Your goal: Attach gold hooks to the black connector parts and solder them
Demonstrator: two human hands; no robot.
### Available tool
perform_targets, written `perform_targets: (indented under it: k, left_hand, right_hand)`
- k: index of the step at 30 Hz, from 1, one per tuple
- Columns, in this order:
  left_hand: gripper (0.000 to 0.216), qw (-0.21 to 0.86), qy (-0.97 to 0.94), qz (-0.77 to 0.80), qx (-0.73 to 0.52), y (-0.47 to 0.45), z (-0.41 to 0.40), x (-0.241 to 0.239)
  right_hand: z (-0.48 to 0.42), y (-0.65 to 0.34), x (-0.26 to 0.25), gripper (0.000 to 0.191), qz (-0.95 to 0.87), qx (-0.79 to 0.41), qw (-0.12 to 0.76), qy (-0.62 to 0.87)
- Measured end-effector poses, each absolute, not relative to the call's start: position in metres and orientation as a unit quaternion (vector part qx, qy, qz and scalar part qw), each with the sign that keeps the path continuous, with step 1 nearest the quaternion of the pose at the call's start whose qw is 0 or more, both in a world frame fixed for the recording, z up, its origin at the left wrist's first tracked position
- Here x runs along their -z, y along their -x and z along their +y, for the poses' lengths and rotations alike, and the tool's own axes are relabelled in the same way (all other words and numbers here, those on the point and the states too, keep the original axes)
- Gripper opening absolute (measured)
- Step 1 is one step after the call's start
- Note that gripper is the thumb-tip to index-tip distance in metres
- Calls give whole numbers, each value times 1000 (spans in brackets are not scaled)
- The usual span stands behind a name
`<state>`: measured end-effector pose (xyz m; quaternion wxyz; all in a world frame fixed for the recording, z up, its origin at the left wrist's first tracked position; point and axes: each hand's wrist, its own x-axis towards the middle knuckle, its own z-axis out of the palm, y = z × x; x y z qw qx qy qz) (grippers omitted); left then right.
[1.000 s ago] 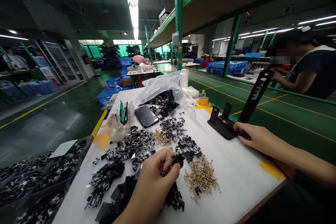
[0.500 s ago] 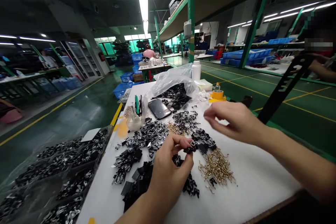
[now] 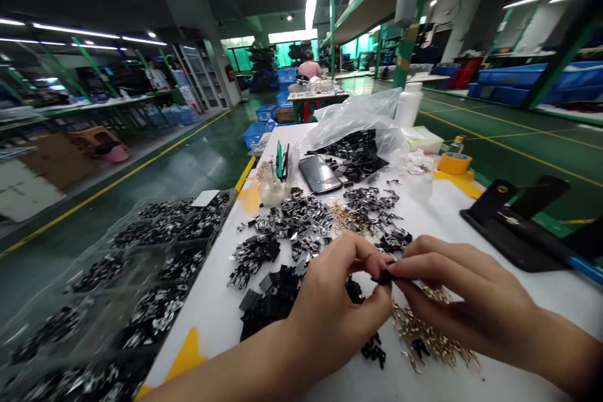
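Hands: the bare left hand (image 3: 339,308) and bare right hand (image 3: 461,295) meet low over the white-topped workbench (image 3: 475,217), fingertips nearly touching.

Grip: both hands are closed in a fingertip pinch on the small black angular clip (image 3: 385,277), each holding one side of it.

Clip position: it sits between the fingertips, just above the bench and mostly hidden by them; only a thin dark edge shows.

Handling: it looks light, stiff and small, likely easy to drop or lose among similar parts, so a firm hold on its opposite edges seems safest. Its exact shape and material cannot be told from here.

Parts nearby: a tangled heap of thin brass-coloured hooks (image 3: 426,336) lies beneath the right hand, flat black plates (image 3: 268,301) lie by the left hand, and shiny black-and-silver clips (image 3: 296,220) spread farther up the bench.

Bench items: a black smartphone (image 3: 319,174), a clear plastic bag (image 3: 351,119) of black parts, a white plastic bottle (image 3: 409,103), a yellow tape roll (image 3: 455,163) and a black slotted jig (image 3: 513,232).

Surroundings: a clear divided plastic tray (image 3: 155,282) of clips sits left of the bench; blue plastic crates (image 3: 532,85) line a far table on the right, and a co-worker (image 3: 308,67) sits at a distant table.
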<state>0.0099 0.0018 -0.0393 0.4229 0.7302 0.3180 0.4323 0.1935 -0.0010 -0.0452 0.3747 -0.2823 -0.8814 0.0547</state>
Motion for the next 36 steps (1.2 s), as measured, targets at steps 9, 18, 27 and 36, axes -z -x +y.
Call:
perform_targets:
  k: [9, 18, 27, 36]
  left_hand:
    - [19, 315, -799, 355, -368, -6, 7, 33]
    - [23, -56, -795, 604, -21, 48, 45, -7]
    - [30, -77, -756, 637, 133, 65, 49, 0]
    - [27, -72, -777, 614, 118, 56, 37, -8]
  right_hand:
    - [2, -196, 53, 28, -888, -25, 351, 296]
    - [14, -207, 44, 23, -828, 44, 373, 416]
    - [26, -217, 43, 16, -818, 46, 201, 538]
    - [16, -212, 59, 20, -858, 30, 84, 506]
